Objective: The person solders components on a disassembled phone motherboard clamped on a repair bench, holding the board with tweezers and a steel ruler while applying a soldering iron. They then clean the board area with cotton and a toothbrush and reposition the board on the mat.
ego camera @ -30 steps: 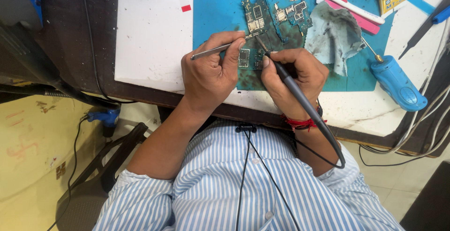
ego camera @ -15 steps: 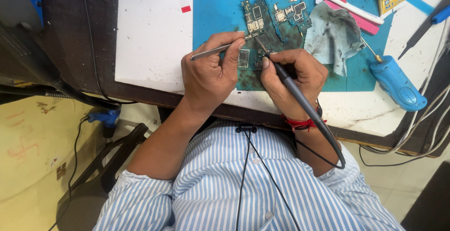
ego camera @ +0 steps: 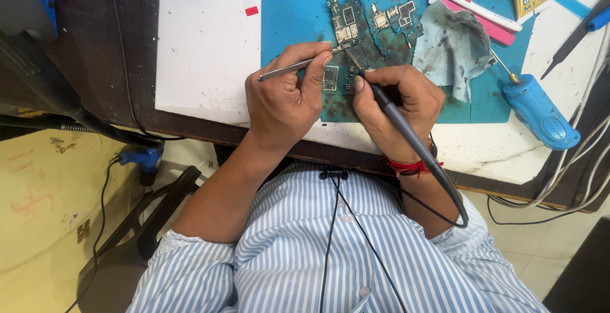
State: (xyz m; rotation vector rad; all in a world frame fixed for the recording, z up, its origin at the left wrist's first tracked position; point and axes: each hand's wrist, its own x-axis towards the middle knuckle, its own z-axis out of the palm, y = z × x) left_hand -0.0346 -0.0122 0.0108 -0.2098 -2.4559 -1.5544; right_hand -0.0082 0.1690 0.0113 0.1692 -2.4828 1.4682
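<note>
the left hand [ego camera: 283,100] is pinched around thin metal tweezers [ego camera: 293,66], their points at a green circuit board [ego camera: 348,52] lying on the blue mat [ego camera: 292,8]. the right hand [ego camera: 400,106] is closed pen-style on a grey soldering iron [ego camera: 406,132], tip on the same spot. this looks like the step of reworking a small part on the board. the next move likely calls for steady hands and a light touch. a grey rag [ego camera: 454,46] and blue screwdriver [ego camera: 537,109] lie near.
</note>
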